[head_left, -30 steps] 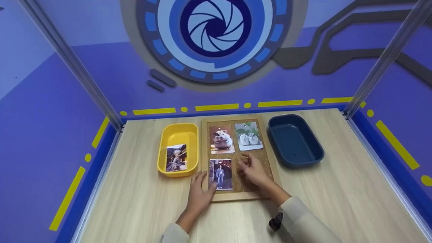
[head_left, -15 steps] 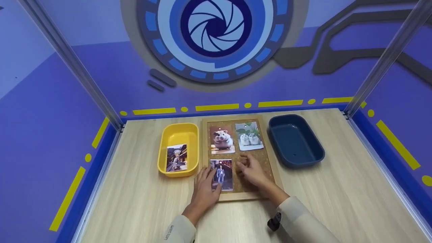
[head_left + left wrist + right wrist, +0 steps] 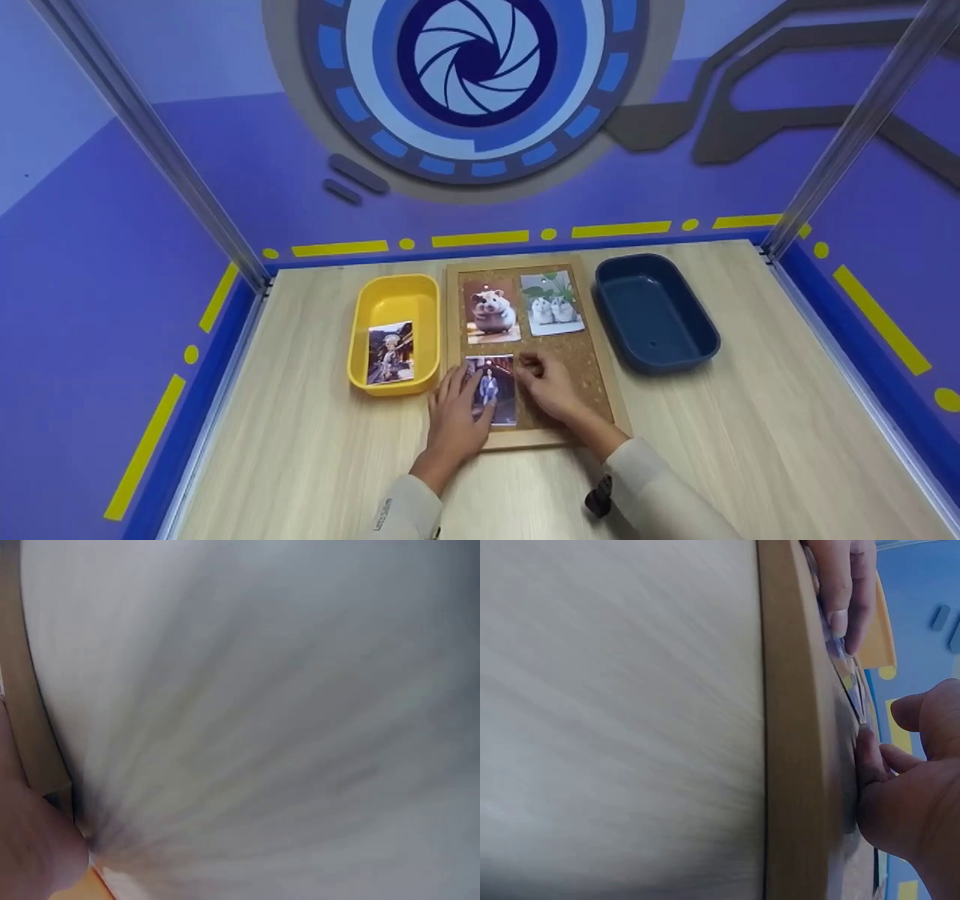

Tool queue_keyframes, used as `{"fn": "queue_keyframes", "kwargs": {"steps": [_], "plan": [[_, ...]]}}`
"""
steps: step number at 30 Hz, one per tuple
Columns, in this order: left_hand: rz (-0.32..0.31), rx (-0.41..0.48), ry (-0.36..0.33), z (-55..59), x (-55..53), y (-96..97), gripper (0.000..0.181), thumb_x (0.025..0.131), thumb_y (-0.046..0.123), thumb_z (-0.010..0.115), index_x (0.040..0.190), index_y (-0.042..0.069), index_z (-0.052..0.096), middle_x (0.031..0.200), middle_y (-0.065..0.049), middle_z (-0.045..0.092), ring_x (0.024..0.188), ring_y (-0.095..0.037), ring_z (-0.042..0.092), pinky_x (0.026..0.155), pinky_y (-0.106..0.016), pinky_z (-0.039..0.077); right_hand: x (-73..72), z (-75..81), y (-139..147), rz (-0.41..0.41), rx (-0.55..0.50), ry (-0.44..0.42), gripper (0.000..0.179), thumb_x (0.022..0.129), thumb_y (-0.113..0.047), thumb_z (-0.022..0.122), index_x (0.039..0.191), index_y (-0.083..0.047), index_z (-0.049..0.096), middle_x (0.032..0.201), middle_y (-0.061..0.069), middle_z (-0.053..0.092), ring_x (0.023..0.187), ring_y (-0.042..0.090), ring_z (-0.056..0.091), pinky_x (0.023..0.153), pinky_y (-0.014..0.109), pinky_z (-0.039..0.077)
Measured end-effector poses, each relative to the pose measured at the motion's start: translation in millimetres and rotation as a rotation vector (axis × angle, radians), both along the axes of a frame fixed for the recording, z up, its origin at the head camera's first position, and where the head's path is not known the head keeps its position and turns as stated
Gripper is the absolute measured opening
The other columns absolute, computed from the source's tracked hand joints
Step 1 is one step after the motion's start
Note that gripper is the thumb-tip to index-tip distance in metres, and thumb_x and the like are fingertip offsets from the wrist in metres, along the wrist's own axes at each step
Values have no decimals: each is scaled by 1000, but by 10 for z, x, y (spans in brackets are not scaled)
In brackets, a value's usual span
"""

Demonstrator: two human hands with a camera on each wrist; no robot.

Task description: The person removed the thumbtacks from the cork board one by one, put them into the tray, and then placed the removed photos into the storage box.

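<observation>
A photo print of a standing person in blue (image 3: 490, 384) lies at the lower left of a wood-framed cork board (image 3: 585, 375). My left hand (image 3: 457, 416) rests over its left side, fingers extended, thumb on the lower part. At the photo's right edge is my right hand (image 3: 551, 386), with curled fingers; I cannot tell whether something small is between them. In the right wrist view, a fingertip of the right hand (image 3: 911, 799) meets the photo's edge. Two hamster photos occupy the board's upper half: a single hamster (image 3: 493, 311) and a pair (image 3: 553, 304), each with a small pin at its top.
Left of the board stands a yellow bin (image 3: 401, 289) with another photo (image 3: 390, 352) inside. A dark blue bin (image 3: 656, 315) stands to the right. Both sit on a light wood table (image 3: 300, 450) enclosed by blue-purple walls (image 3: 225, 187).
My left hand has moved right, from the board's left edge onto the photo. My right hand has shifted slightly down and left, towards the photo's right edge.
</observation>
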State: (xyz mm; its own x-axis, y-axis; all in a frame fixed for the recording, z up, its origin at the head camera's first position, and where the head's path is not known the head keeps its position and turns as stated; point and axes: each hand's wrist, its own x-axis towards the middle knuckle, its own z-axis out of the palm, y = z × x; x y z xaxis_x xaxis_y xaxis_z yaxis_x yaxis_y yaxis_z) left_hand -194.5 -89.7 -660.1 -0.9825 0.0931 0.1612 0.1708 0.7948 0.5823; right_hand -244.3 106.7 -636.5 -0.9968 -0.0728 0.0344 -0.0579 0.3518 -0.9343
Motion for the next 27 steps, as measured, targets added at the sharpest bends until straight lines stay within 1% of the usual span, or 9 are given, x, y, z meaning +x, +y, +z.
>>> {"fn": "queue_keyframes", "kwargs": {"steps": [6, 9, 12, 17, 21, 27], "plan": [[-2, -73, -38, 21, 30, -18, 62, 105, 46, 59, 160, 19, 51, 176, -8, 35, 164, -35, 28, 131, -64, 24, -31, -14, -70, -11, 0, -20, 28, 97, -3, 70, 123, 9, 68, 110, 22, 73, 93, 21, 65, 83, 28, 55], [-12, -96, -30, 32, 30, -10, 62, 106, 46, 57, 160, 18, 50, 175, -9, 35, 163, -36, 29, 131, -64, 25, -60, -22, -100, -21, 0, -30, 27, 97, -1, 71, 121, 9, 68, 108, 22, 72, 91, 20, 64, 80, 26, 54], [-23, -100, -19, 35, 24, 5, 62, 106, 46, 57, 160, 16, 51, 175, -11, 36, 163, -38, 30, 130, -65, 26, -90, -22, -130, -27, -4, -29, 28, 95, 1, 72, 120, 11, 67, 107, 23, 72, 89, 20, 64, 77, 26, 55], [-31, -129, 3, 15, 23, 0, 62, 106, 45, 56, 159, 16, 51, 174, -12, 37, 162, -38, 31, 130, -65, 27, -138, 14, -210, -36, -19, -51, 33, 91, 5, 74, 121, 13, 66, 105, 23, 70, 91, 22, 66, 78, 26, 57], [-28, -140, 25, -4, 21, 2, 61, 105, 45, 57, 159, 16, 52, 173, -12, 39, 161, -38, 33, 129, -64, 29, -155, 28, -263, -34, -3, -50, 36, 88, 9, 74, 123, 13, 65, 104, 24, 69, 93, 25, 67, 80, 31, 60], [-26, -119, 59, -27, 15, 0, 60, 102, 40, 61, 156, 13, 55, 171, -14, 43, 159, -40, 36, 123, -63, 35, -152, 31, -332, -9, 73, -8, 35, 89, 9, 74, 122, 12, 62, 107, 27, 70, 97, 33, 70, 87, 44, 62]]}}
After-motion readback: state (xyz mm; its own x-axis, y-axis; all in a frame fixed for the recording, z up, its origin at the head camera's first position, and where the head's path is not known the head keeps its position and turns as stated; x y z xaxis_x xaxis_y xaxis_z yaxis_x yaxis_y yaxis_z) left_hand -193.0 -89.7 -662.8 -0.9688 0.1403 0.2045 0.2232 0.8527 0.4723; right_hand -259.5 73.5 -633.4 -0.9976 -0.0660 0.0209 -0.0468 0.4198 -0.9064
